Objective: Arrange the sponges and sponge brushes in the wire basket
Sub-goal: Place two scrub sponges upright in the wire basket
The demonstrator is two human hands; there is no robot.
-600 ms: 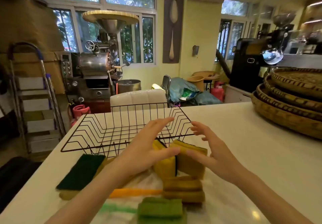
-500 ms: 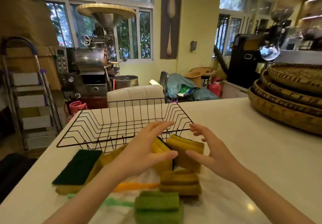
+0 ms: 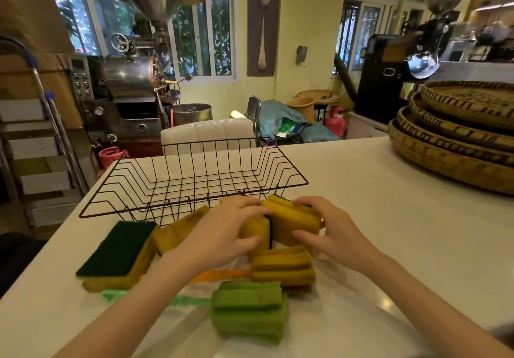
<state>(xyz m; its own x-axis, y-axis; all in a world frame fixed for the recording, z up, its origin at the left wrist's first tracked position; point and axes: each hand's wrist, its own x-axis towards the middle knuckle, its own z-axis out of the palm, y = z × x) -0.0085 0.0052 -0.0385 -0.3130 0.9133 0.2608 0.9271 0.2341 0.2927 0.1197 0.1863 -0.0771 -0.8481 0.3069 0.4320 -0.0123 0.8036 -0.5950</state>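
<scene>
A black wire basket [image 3: 194, 179] stands on the white counter with nothing in it. Just in front of it, two yellow sponges [image 3: 292, 222] stand on edge side by side. My left hand [image 3: 219, 232] wraps the left one and my right hand [image 3: 331, 232] clasps the right one, pressing them together. A sponge with a dark green scouring pad [image 3: 118, 249] lies at the left. Nearer to me lie a yellow sponge brush [image 3: 282, 267] with an orange handle and a green sponge brush [image 3: 249, 309] with a green handle.
A stack of woven trays [image 3: 456, 135] fills the counter's right far side. Another yellow sponge [image 3: 178, 229] leans by the basket's front rim. A white chair back [image 3: 205, 133] and a coffee roaster [image 3: 130, 79] stand beyond the counter's far edge.
Both hands dropped from hovering with spread fingers onto the two upright yellow sponges and closed around them. The view has tilted down a little.
</scene>
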